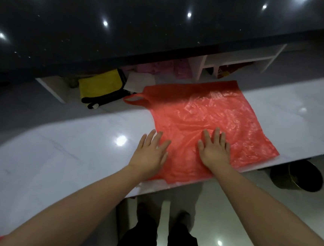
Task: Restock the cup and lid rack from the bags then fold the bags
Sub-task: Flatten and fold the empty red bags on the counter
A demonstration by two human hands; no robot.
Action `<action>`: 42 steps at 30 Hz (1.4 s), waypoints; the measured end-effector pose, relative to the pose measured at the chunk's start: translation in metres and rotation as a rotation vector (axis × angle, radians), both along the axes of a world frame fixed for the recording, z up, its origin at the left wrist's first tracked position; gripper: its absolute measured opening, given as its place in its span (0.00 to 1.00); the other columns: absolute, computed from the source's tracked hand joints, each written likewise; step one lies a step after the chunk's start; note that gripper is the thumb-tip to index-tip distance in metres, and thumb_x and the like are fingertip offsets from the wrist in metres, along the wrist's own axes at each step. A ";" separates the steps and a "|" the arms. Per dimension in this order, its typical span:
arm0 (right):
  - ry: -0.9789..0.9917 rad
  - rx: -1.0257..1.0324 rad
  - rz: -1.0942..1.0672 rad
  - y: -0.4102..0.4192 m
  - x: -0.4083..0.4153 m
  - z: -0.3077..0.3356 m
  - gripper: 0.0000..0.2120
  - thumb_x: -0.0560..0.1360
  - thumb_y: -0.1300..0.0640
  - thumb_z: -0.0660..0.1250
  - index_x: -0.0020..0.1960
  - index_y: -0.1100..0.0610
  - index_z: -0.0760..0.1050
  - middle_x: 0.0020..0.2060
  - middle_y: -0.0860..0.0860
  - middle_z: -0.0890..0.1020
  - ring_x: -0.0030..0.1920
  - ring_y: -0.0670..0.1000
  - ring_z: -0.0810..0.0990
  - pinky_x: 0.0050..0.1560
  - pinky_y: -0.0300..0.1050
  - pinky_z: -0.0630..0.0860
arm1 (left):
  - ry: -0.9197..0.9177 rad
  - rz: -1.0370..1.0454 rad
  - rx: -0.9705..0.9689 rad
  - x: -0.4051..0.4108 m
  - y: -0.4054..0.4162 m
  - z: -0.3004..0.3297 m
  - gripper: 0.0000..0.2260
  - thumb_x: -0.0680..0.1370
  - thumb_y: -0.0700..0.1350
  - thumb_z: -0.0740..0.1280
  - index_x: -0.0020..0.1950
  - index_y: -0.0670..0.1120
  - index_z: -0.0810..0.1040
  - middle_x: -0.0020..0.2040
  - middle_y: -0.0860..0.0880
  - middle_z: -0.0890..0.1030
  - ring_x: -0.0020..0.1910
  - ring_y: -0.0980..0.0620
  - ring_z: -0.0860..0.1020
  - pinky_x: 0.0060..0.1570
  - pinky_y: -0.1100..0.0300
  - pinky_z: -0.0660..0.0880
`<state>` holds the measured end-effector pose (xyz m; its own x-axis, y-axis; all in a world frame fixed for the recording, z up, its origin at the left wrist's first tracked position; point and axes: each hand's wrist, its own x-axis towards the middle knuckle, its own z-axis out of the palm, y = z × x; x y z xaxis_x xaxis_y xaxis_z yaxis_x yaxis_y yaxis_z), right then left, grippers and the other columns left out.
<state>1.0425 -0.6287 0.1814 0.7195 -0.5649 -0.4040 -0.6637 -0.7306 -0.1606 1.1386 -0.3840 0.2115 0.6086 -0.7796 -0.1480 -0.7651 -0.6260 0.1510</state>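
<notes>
Flattening red bag [207,115] on white counter [56,153]: right hand [214,149] on bag, left hand [150,151] at its left edge, fingers spread flat; handles point away-left, fold likely next.

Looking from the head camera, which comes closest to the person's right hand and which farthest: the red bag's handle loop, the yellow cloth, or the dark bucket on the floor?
From the right hand:
1. Red bag's handle loop, ahead and to the left, overhanging the counter's far edge.
2. Dark bucket, on the floor to the right.
3. Yellow cloth, farthest left, under the black counter.
</notes>
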 end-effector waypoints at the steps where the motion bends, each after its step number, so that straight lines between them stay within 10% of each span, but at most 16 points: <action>1: -0.022 -0.003 0.003 0.000 -0.002 0.004 0.30 0.83 0.38 0.43 0.82 0.45 0.45 0.82 0.55 0.40 0.81 0.60 0.38 0.79 0.62 0.42 | 0.000 -0.022 -0.001 -0.005 -0.003 0.002 0.23 0.84 0.57 0.49 0.79 0.54 0.60 0.81 0.44 0.57 0.81 0.41 0.51 0.79 0.42 0.48; 13: 0.018 -0.025 0.352 0.000 -0.096 0.000 0.31 0.81 0.33 0.41 0.81 0.39 0.41 0.81 0.47 0.37 0.80 0.52 0.34 0.79 0.55 0.38 | 0.063 -0.214 0.158 -0.086 -0.001 -0.028 0.32 0.82 0.65 0.49 0.82 0.58 0.41 0.83 0.52 0.41 0.81 0.46 0.38 0.78 0.43 0.36; 18: 0.048 -0.059 0.576 -0.019 -0.133 -0.002 0.39 0.74 0.23 0.40 0.78 0.37 0.29 0.76 0.44 0.26 0.76 0.49 0.24 0.77 0.54 0.30 | -0.019 -0.180 0.220 -0.081 0.028 -0.022 0.32 0.79 0.61 0.64 0.81 0.54 0.60 0.80 0.50 0.64 0.80 0.44 0.60 0.77 0.40 0.50; 24: -0.016 -0.147 0.568 -0.026 -0.137 0.003 0.34 0.81 0.48 0.60 0.82 0.44 0.47 0.82 0.49 0.45 0.81 0.53 0.43 0.78 0.53 0.32 | 0.011 -0.121 0.213 -0.088 0.061 -0.008 0.32 0.64 0.57 0.81 0.67 0.53 0.79 0.65 0.51 0.81 0.65 0.46 0.79 0.67 0.41 0.70; 29: -0.188 -0.199 0.598 -0.039 -0.149 0.014 0.40 0.56 0.61 0.83 0.68 0.53 0.79 0.68 0.55 0.78 0.68 0.59 0.77 0.72 0.56 0.57 | 0.004 -0.032 0.205 -0.087 0.119 -0.008 0.36 0.57 0.52 0.84 0.64 0.51 0.79 0.62 0.50 0.82 0.62 0.45 0.81 0.75 0.44 0.58; 33: -0.288 -0.120 0.623 -0.039 -0.153 0.014 0.35 0.57 0.64 0.83 0.63 0.55 0.82 0.64 0.55 0.81 0.64 0.60 0.80 0.72 0.60 0.67 | -0.021 0.058 0.228 -0.083 0.139 -0.002 0.34 0.56 0.50 0.83 0.61 0.50 0.81 0.60 0.50 0.83 0.61 0.44 0.81 0.75 0.42 0.50; 42: -0.326 0.089 0.613 0.003 -0.112 0.046 0.19 0.74 0.56 0.65 0.64 0.50 0.80 0.56 0.51 0.85 0.55 0.57 0.80 0.62 0.49 0.74 | -0.076 -0.060 0.093 -0.106 0.059 0.029 0.34 0.68 0.59 0.78 0.71 0.51 0.76 0.66 0.50 0.80 0.65 0.47 0.78 0.67 0.38 0.72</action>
